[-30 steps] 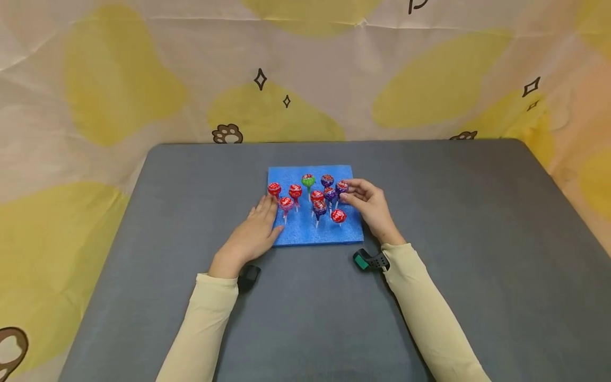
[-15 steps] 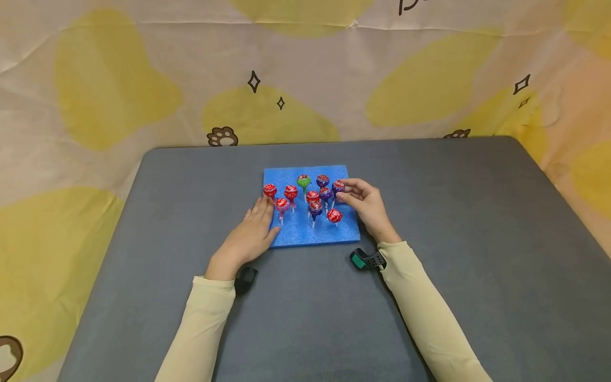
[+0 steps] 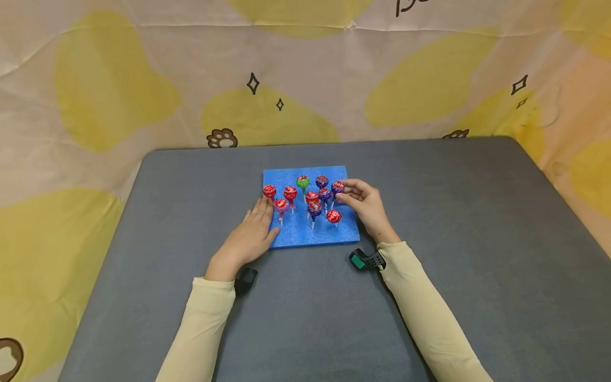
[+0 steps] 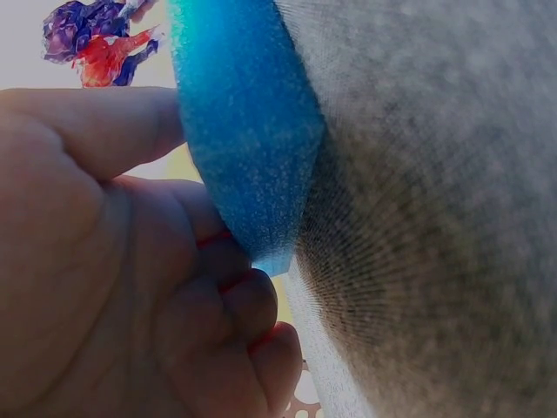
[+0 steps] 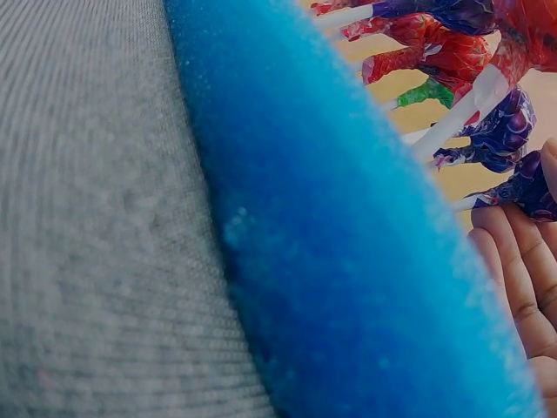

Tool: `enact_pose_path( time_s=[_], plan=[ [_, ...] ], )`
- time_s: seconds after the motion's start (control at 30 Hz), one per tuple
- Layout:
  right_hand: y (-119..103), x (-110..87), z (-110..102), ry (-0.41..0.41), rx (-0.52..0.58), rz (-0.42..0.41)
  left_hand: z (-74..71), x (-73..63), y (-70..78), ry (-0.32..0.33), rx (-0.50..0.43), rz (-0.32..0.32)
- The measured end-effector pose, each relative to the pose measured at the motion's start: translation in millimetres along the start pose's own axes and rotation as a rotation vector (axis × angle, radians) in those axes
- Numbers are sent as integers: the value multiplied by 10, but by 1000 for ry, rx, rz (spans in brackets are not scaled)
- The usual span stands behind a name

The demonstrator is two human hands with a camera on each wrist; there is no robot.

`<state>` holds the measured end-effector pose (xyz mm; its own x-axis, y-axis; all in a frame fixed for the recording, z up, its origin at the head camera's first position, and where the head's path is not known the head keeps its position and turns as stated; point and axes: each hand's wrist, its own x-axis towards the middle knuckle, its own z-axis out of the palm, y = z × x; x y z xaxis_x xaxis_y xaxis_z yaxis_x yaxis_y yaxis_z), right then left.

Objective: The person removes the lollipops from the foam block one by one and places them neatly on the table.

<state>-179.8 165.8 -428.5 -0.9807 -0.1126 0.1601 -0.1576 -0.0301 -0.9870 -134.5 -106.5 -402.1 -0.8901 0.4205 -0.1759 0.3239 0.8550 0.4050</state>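
Note:
A blue foam board (image 3: 296, 234) lies on the grey table, with several wrapped lollipops standing in it on white sticks. My left hand (image 3: 247, 239) rests along the board's left edge, fingers straight, thumb at the near left corner. In the left wrist view the thumb (image 4: 104, 131) touches the board's side. At the board's right side my right hand (image 3: 367, 208) pinches a purple lollipop (image 3: 337, 187) by its wrapped head. That lollipop's stick (image 5: 466, 204) reaches down toward the foam in the right wrist view; its lower end is hidden there.
A green lollipop (image 3: 303, 182) stands toward the back, and red lollipops (image 3: 290, 193) stand at the left. A red lollipop (image 3: 333, 216) sits low near the front right. The grey table (image 3: 453, 223) surrounds the board. A patterned cloth (image 3: 353, 79) hangs behind.
The whole head view has shifted slightly left and settled. Relative to the board, both hands and the lollipops show no visible movement.

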Motion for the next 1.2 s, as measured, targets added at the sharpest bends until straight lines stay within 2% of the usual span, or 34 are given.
enact_pose_path(
  time_s=[0.37,0.63,0.83,1.07,1.2],
  plan=[
    [2,9,-19,17,36,-31,2,36,10,-11,-2,0],
    [-5,27,-68,68,149,-73,-8,41,17,-16,-9,6],
    [-22,42,-163,73,213,-32,-7,16,-3,-13,-12,1],
    [-34,45,-400,93,314,39,-1,17,-5,-14,-10,4],
    [-34,52,-532,94,320,69,-3,17,-11,-11,-10,5]
  ],
)
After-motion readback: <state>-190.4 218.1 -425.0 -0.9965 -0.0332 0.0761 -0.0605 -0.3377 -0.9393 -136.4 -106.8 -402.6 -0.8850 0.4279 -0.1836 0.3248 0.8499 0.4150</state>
